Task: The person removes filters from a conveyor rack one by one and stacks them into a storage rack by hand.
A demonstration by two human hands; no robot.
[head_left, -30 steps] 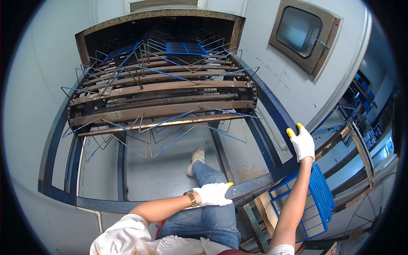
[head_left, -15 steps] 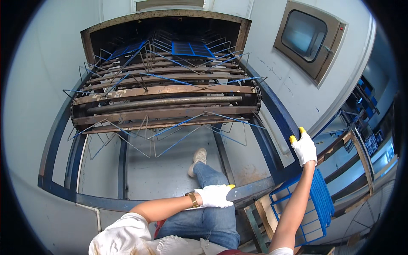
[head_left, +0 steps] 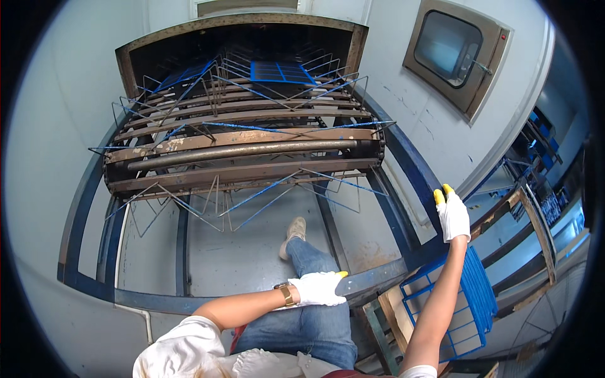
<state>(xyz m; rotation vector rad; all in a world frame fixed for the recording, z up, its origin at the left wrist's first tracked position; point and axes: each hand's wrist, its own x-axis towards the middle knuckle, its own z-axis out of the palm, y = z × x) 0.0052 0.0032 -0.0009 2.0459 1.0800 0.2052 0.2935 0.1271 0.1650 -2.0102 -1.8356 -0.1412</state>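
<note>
My left hand (head_left: 320, 288), in a white glove with yellow fingertips, rests on my jeans at the thigh, beside the front rail (head_left: 378, 277) of a blue metal frame. One fingertip stretches to the right; the others are hard to make out. No object shows in it. Out to the right, my right hand (head_left: 452, 217), gloved the same way, leans at the outer edge of the frame's side rail (head_left: 413, 162). Two of its yellow fingertips point up and lie close together, with nothing held. Ahead is a chain conveyor with brown slats (head_left: 252, 137) and bent wire racks (head_left: 265, 186).
Blue grid panels (head_left: 283, 72) lie on the racks near the dark oven-like opening (head_left: 246, 34). More blue grids (head_left: 477, 290) are stacked beneath my right forearm, near a wooden frame (head_left: 535, 233). A windowed metal hatch (head_left: 454, 57) is on the right wall. My foot (head_left: 295, 234) stands inside the frame.
The two visible fingertips of my right hand have come closer together at the side rail. My left hand stays in place. The view has shifted slightly.
</note>
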